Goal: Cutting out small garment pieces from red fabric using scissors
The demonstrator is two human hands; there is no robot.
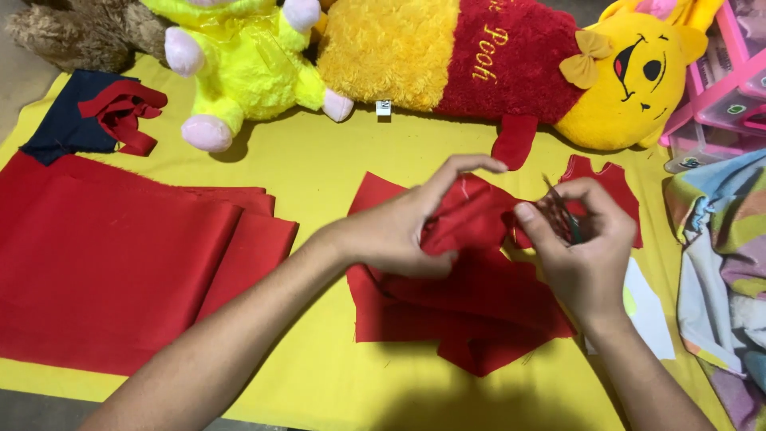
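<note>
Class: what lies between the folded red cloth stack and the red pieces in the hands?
Head view: bare yellow sheet, crossed by the left forearm.

A single head-worn view looks steeply down and forward over a yellow cloth [319, 172] spread on the floor. It sits close: both forearms enter from the bottom edge, and the left hand [391, 235] and right hand [586, 247] meet just right of the frame's centre. The far edge of the cloth, lined with plush toys [447, 56], runs along the top of the frame. Folded red fabric [104, 263] fills the lower left.
</note>
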